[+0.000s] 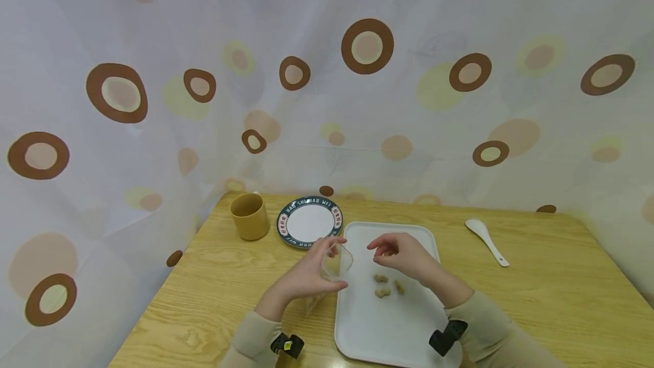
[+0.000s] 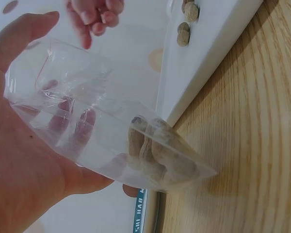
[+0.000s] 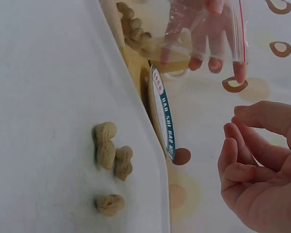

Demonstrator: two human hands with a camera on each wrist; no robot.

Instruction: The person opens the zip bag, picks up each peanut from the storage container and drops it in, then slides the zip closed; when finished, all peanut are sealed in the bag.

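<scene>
**Clear bag of peanuts held beside the white tray**

The clear zip bag (image 1: 334,266) sits in the left hand (image 1: 306,277), raised just above the surface (image 1: 230,277) at the left edge of the white tray (image 1: 393,322). The left wrist view shows the bag (image 2: 102,136) lying across the palm, thumb along one side and fingers curled behind the plastic, so this grip is closed around the bag. Several peanuts in the bag (image 2: 155,155) have gathered in its lower corner, near the tray's rim. From the right wrist view, the bag's mouth (image 3: 203,29) shows a red zip strip, with the left fingertips visible through the film.

The right hand (image 1: 403,254) hovers above the tray, close to the bag's opening but not touching it. Its fingers are loosely bent with the thumb apart from them, and the right wrist view (image 3: 262,165) shows nothing between them: a relaxed, empty grip.

Three loose peanuts (image 1: 385,285) lie on the tray below the right hand; two touch each other and the third lies just beside them (image 3: 111,165).

Past the tray's far left corner lies a round plate (image 1: 309,221) with a dark lettered rim, and a mustard-yellow cup (image 1: 249,216) stands just left of it. A white spoon (image 1: 487,240) lies on the wood well to the right of the tray. A curtain (image 1: 327,72) printed with brown and yellow circles hangs behind and around the surface. Beige sleeves cover both forearms, each carrying a small black device at the wrist.
</scene>
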